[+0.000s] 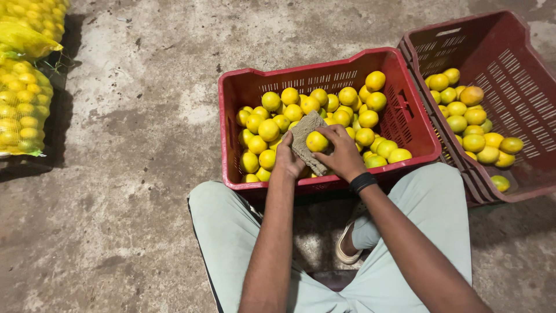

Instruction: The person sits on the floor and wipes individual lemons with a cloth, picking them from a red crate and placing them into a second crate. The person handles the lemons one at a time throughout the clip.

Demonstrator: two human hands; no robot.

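My left hand (pixel 288 159) grips a folded grey-brown cloth (pixel 302 137) over the near side of a red plastic crate (pixel 255 87). My right hand (pixel 341 153) presses a yellow-green citrus fruit (pixel 317 141) against that cloth. The crate in front of me holds several more yellow and green citrus fruits (pixel 347 110). A dark band sits on my right wrist (pixel 362 181).
A second dark red crate (pixel 509 75), tilted at the right, holds several fruits (pixel 472 124). Yellow mesh sacks of fruit (pixel 23 93) lie at the far left. The floor is rough concrete (pixel 127 174). My knees in pale trousers (pixel 223 226) flank the near crate.
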